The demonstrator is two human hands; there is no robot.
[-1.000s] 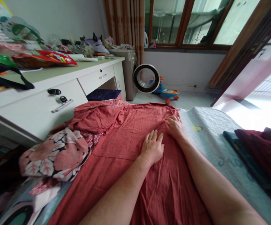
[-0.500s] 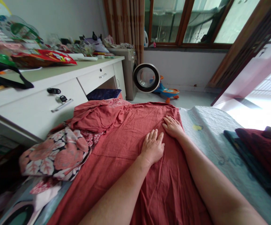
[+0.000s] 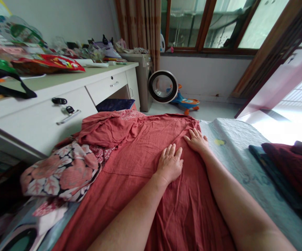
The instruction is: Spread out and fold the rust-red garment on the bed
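Observation:
A rust-red garment (image 3: 132, 167) lies spread over the bed, lightly creased. My left hand (image 3: 169, 163) rests palm down near its middle, fingers stretched out. Farther forward and to the right, my right hand (image 3: 197, 141) lies flat near the garment's right edge, fingers apart and thumb side toward the left hand. Neither hand grips the fabric. Bunched to the left of the garment is a floral cloth (image 3: 62, 170) in pink, black and white. Whether it joins the red fabric I cannot tell.
A light blue bedspread (image 3: 229, 139) shows at the right, bearing folded dark red and teal clothes (image 3: 292, 167). Along the left stands a cluttered white desk (image 3: 36, 115). Beyond the bed are a washing machine with its round door (image 3: 162, 86) open and a blue-orange ride-on toy (image 3: 186, 101).
My right hand has slid a little to the right across the red garment, toward its edge. The left hand stays in the same place.

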